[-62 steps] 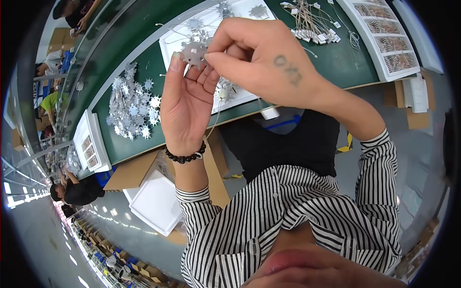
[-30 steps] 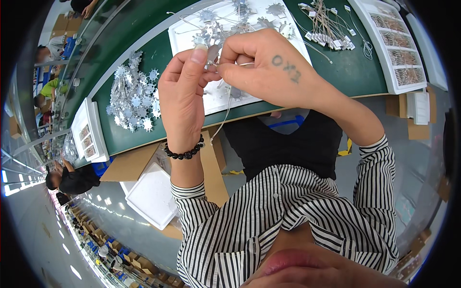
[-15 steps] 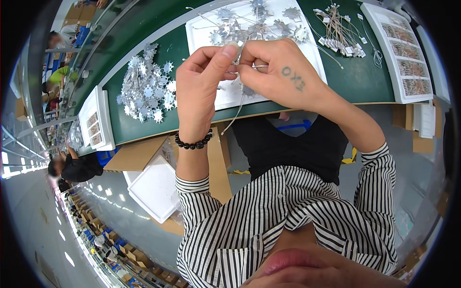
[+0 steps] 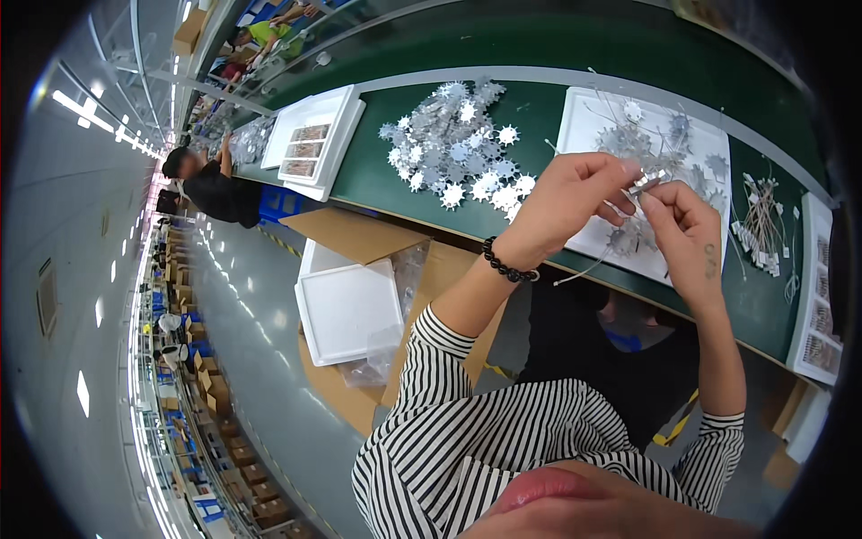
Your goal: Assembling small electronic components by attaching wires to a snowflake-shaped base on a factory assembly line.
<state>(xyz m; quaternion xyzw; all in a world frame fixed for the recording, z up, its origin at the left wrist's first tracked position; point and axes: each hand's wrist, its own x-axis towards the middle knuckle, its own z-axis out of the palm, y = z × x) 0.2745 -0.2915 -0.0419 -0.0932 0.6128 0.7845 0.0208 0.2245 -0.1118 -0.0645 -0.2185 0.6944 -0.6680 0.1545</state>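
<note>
Above the white tray (image 4: 588, 105), my hands meet at a small shiny metal piece (image 4: 648, 182). My left hand (image 4: 575, 196), with a black bead bracelet on its wrist, pinches it between thumb and fingers from one side. From the other side, my right hand (image 4: 690, 235) closes its thumb and fingers on it. The piece's exact shape is partly covered by fingertips. A thin pale wire (image 4: 584, 272) hangs below the hands over the table's near edge. In the tray lie several star-shaped metal plates (image 4: 680, 135) with wires.
Left of the tray, loose star-shaped plates (image 4: 453, 148) are heaped on the green table (image 4: 382, 184). White-connector wires (image 4: 763, 225) lie to its right. Compartment trays stand far left (image 4: 328, 139) and far right (image 4: 817, 296). An opened cardboard box (image 4: 359, 235) with white trays is below. A person (image 4: 215, 189) sits farther left.
The whole view has swung left, so the table and my hands appear farther right. My hands stay together over the tray and have turned, bringing the shiny metal piece into sight.
</note>
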